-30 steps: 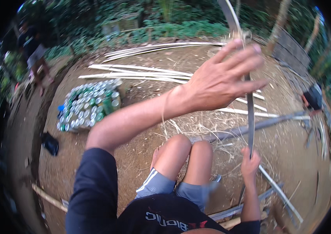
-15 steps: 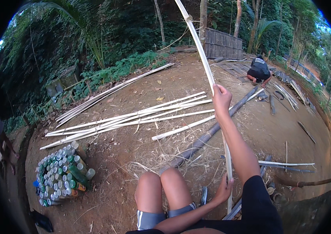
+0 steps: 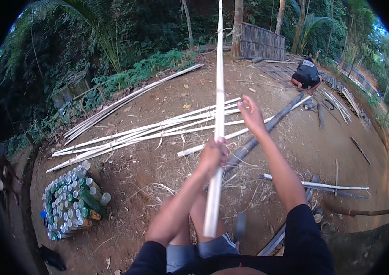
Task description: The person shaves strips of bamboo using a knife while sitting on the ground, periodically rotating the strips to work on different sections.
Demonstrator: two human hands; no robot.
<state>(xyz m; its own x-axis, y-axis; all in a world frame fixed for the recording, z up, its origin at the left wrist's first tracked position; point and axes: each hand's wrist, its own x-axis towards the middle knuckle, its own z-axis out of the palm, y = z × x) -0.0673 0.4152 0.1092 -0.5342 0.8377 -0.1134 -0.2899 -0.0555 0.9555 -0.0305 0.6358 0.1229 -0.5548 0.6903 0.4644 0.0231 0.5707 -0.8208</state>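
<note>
A long pale bamboo strip stands nearly upright before me, its lower end above my thighs and its top leaving the upper edge of the view. Around its lower half my left hand is closed. Off to the right of the strip, my right hand is raised with its fingers apart and nothing in them. Several more pale bamboo strips lie across the ground beyond my knees. A dark bamboo pole stretches away to the right, with thin shavings scattered about its near end.
Bundled clear and green bottles stand at left. More long strips lie farther back. Another person crouches far right near a slatted panel. A branch and cut bamboo pieces are at my right.
The strip has swung left and now stands in front of my lap. My left hand has risen with it from the lower right, while my right hand has let go of it.
</note>
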